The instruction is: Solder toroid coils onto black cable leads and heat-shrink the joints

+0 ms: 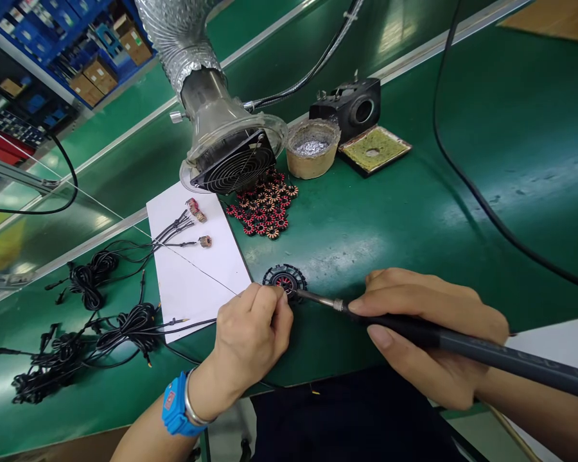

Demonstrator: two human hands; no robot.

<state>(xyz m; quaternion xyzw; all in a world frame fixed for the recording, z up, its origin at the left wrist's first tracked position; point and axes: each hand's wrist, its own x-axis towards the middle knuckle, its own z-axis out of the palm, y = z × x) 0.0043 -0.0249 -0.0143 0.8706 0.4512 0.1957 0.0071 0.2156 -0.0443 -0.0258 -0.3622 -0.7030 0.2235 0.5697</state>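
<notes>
My right hand (428, 327) grips a soldering iron (390, 321) by its dark handle, the tip pointing left. That tip is at a round black toothed holder (298, 277) on the table; a red-wound toroid coil (284, 282) sits in its middle. My left hand (253, 327) is closed in a pinch at the holder's near left edge, and its fingers partly cover it. A thin solder wire (192, 263) runs from the upper left into this hand. A black cable (192, 323) passes to the left hand too; whether the fingers hold it is hidden.
Several toroid coils (264, 208) lie piled under a fume extractor (236, 160). Behind stand a solder pot (313, 151), a yellow sponge tray (376, 151) and a black iron stand (351, 106). Bundled black cables (130, 327) lie left, partly on white paper (197, 289). A cord (467, 183) hangs right.
</notes>
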